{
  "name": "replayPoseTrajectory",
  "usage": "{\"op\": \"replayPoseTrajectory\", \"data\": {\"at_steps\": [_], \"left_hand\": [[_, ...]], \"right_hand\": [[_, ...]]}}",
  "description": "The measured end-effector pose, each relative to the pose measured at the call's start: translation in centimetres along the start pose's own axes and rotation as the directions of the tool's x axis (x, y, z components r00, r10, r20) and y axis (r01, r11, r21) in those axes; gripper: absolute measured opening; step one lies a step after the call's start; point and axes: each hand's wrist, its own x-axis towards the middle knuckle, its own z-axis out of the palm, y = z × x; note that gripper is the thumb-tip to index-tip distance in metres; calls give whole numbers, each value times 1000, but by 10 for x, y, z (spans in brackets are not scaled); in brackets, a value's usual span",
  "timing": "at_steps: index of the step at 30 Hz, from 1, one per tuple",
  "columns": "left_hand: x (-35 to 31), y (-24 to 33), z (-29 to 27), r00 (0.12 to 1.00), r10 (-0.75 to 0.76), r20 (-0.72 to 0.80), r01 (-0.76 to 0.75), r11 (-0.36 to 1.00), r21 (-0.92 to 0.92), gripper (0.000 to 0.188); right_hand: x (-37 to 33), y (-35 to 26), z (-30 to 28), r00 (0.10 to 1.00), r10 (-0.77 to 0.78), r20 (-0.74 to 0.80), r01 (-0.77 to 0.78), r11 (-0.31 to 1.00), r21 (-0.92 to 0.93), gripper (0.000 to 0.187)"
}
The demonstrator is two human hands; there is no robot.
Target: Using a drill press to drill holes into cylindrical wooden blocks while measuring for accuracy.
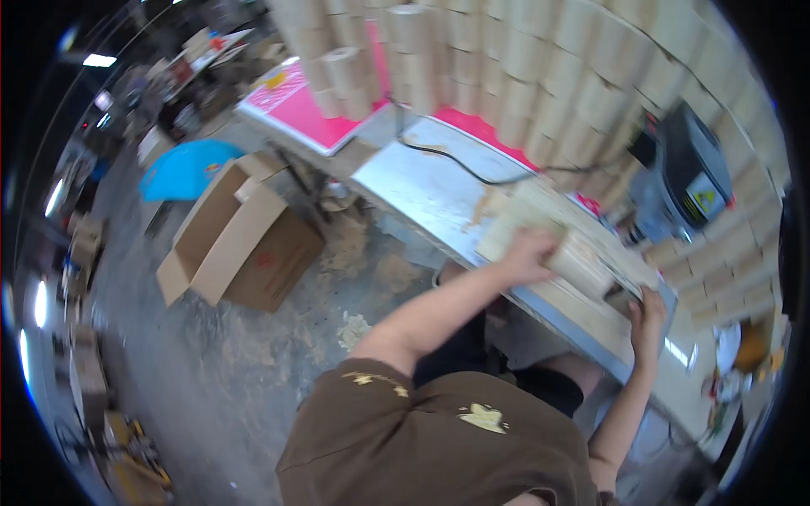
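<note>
A pale wooden cylinder (582, 263) lies on its side on a wooden board (564, 304) at the table's front edge. My left hand (533, 255) is closed on its left end, with fingers bent over the top. My right hand (648, 320) is by the other end, its fingers curled at a small dark part (623, 298). What those fingers grip is partly hidden and blurred. Just beyond the cylinder stands a dark grey power tool (688, 181) with a clear lower section.
Stacked pale wooden cylinders (523, 63) form a wall behind the table. A black cable (456, 173) crosses the white tabletop (413, 173). Pink sheets (325, 126) lie at the far left. On the floor are an open cardboard box (274, 261) and a blue stool-like thing (187, 169).
</note>
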Motion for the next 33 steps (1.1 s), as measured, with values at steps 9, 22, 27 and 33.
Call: {"op": "replayPoseTrajectory", "data": {"at_steps": [9,22,27,33], "left_hand": [[-11,26,-146,658,-753,-4,692,607,-392,24],[-1,57,-108,404,-849,339,873,248,-420,26],[2,53,-101,381,-842,382,866,182,-465,30],[9,54,-101,365,-842,397,878,170,-448,32]], "right_hand": [[0,-31,-9,1000,-2,-21,2,1000,-6,30],[0,-59,0,994,-107,5,107,992,66,32],[-1,-58,-2,995,-103,-16,103,993,55,32],[-2,-57,-1,995,-96,-32,97,994,40,32]]}}
